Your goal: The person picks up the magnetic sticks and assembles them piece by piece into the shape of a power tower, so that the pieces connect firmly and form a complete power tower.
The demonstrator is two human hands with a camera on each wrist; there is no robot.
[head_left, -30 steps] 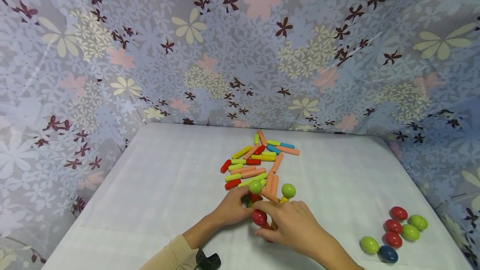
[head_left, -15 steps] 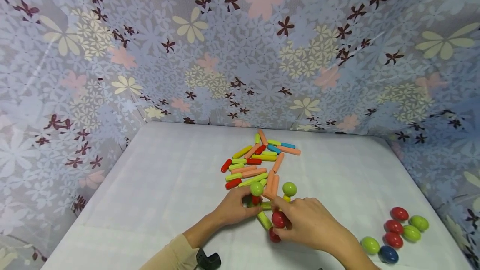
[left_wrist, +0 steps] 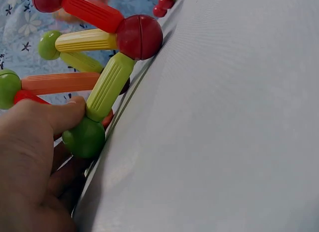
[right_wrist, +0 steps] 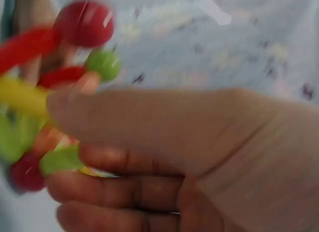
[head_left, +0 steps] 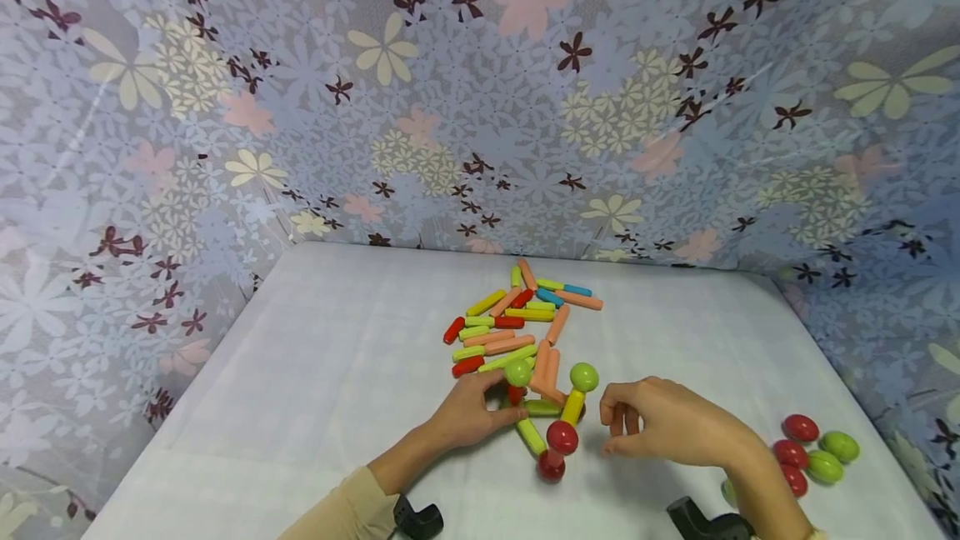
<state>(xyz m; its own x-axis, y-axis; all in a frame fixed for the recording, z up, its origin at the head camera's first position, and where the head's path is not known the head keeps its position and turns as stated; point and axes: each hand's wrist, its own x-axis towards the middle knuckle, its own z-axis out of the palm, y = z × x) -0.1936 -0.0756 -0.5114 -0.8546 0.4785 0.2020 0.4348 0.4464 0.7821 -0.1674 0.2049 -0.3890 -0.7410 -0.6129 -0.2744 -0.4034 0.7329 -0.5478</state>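
A toy frame of balls and rods stands near the table's front. My left hand [head_left: 471, 417] grips its near left corner, thumb against the lime rod [left_wrist: 110, 87] where it meets a dark green ball [left_wrist: 84, 138]; its other fingers are partly hidden behind. Upright rods at the corners carry a red ball [head_left: 562, 437] and lime balls [head_left: 584, 377]. Below that red ball sits a darker red ball [head_left: 551, 467] at the base. Right of the frame, my right hand [head_left: 667, 419] hovers with loosely curled fingers and nothing in them. The right wrist view is blurred.
Beyond the frame lies a spread of loose rods, among them an orange rod [head_left: 558, 325], a yellow rod [head_left: 529, 315] and a blue rod [head_left: 550, 297]. At the right, loose red balls [head_left: 800, 428] and green balls [head_left: 839, 446] are grouped, partly behind my right forearm. A floral curtain [head_left: 480, 107] backs the table.
My right hand has let go of the upright with the red ball and moved right, toward the loose balls. That upright now stands on the frame's front corner. My left hand has stayed in place.
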